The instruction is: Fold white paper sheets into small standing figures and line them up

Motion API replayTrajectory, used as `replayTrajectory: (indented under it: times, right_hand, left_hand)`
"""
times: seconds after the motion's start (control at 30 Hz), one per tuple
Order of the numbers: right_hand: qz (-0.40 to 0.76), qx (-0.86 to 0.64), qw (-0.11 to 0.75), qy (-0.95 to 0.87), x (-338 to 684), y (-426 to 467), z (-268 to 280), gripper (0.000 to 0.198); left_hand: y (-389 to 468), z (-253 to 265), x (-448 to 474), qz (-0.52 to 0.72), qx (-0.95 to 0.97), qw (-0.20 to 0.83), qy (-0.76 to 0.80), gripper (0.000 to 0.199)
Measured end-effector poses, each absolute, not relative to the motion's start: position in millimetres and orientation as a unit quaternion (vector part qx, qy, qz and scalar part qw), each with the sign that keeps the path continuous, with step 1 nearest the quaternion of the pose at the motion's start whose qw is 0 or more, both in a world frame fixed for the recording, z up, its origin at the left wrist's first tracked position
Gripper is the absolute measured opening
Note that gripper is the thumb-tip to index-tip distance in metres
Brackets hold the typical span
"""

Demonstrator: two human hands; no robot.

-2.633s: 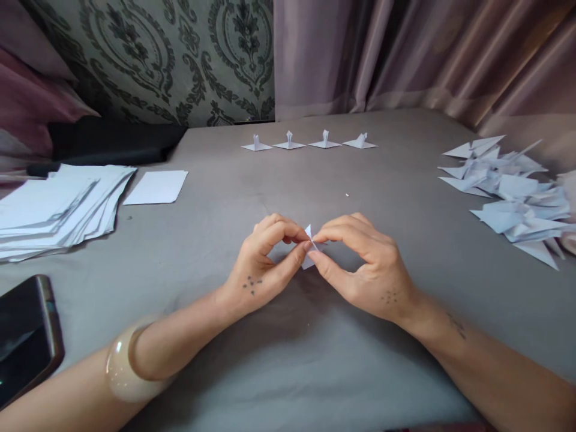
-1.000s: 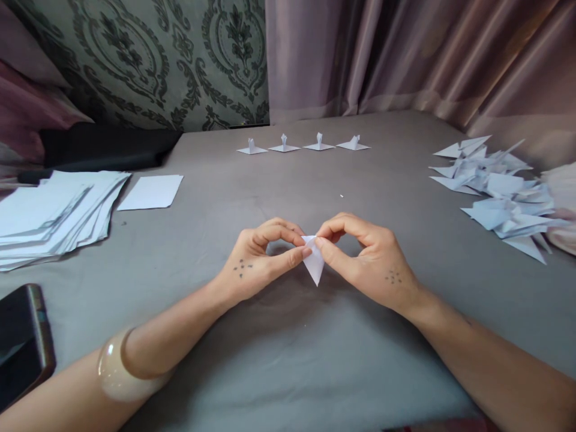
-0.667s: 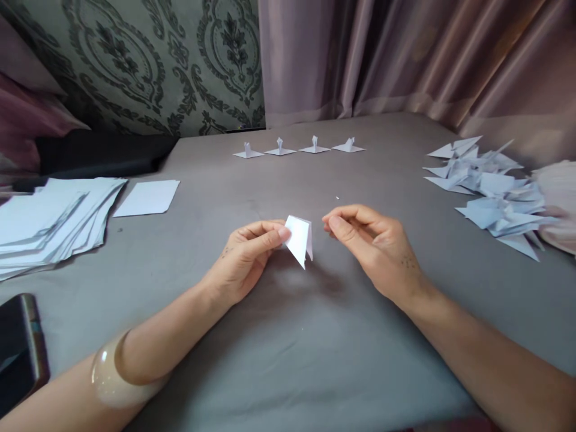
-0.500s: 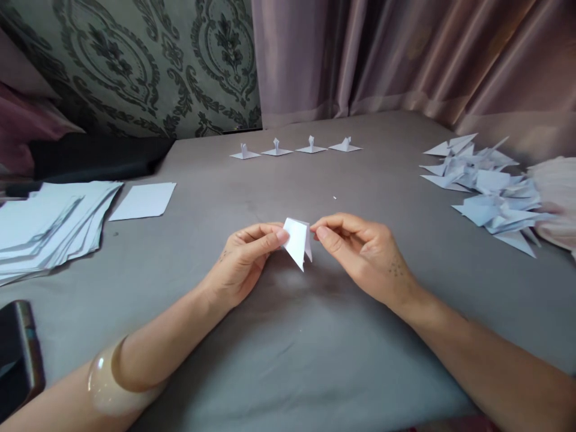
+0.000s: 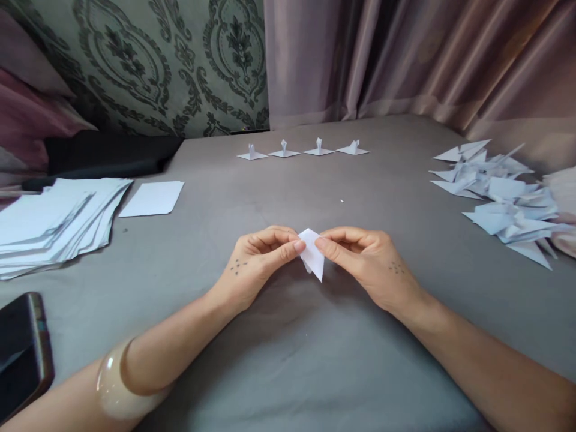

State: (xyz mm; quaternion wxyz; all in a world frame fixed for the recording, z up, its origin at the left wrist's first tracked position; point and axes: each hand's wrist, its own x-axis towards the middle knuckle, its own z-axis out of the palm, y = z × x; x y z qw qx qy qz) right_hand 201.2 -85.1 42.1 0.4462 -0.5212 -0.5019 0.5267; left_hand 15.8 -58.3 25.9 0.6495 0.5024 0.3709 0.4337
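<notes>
Nearest you, a dark phone point(image 5: 22, 354) is lying at the left edge of the grey bench point(image 5: 288, 360), and a pale bangle point(image 5: 110, 384) is sitting on your left forearm.

Between your hands you are holding a small folded paper piece point(image 5: 314, 258): white, creased into a narrow triangle, its sharp tip pointing down toward you and hanging just above the bench, its blunt folded top lifted between your fingertips. Your left hand point(image 5: 256, 264) is pinching the piece's upper left edge, fingers point(image 5: 294, 246) closed together on the paper. Your right hand point(image 5: 369, 264) is pinching the upper right edge the same way, thumb and forefinger pressed shut on it, the other fingers curled in behind. Both hands are meeting at the top of the piece, fingertips almost touching.

Farther out on the left, a fanned stack of white sheets point(image 5: 54, 219) is lying with a single sheet point(image 5: 153, 198) just beside it. On the right, a heap of folded triangles point(image 5: 499, 198) is spreading out. At the far edge, four small folded figures point(image 5: 303, 149) are standing in a row, well apart from your hands.
</notes>
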Motion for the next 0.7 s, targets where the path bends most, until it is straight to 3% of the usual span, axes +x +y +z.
replayTrajectory:
  times: [0.1, 0.33, 0.5, 0.7]
  right_hand:
    - [0.571, -0.509, 0.458, -0.452, 203.5, -82.9, 43.0, 0.019]
    - [0.674, -0.474, 0.445, -0.351, 203.5, -77.9, 37.5, 0.022]
    - [0.685, -0.474, 0.446, -0.326, 201.0, -77.8, 35.4, 0.020]
    - [0.705, -0.461, 0.445, -0.304, 200.2, -77.7, 36.1, 0.018]
  left_hand:
    - [-57.2, 28.7, 14.0, 0.421, 0.494, 0.670, 0.361, 0.021]
    - [-60.1, 25.3, 16.4, 0.428, 0.495, 0.667, 0.356, 0.012]
    - [-60.8, 26.6, 19.6, 0.439, 0.405, 0.718, 0.356, 0.031]
    - [-59.6, 26.8, 21.8, 0.402, 0.365, 0.760, 0.359, 0.018]
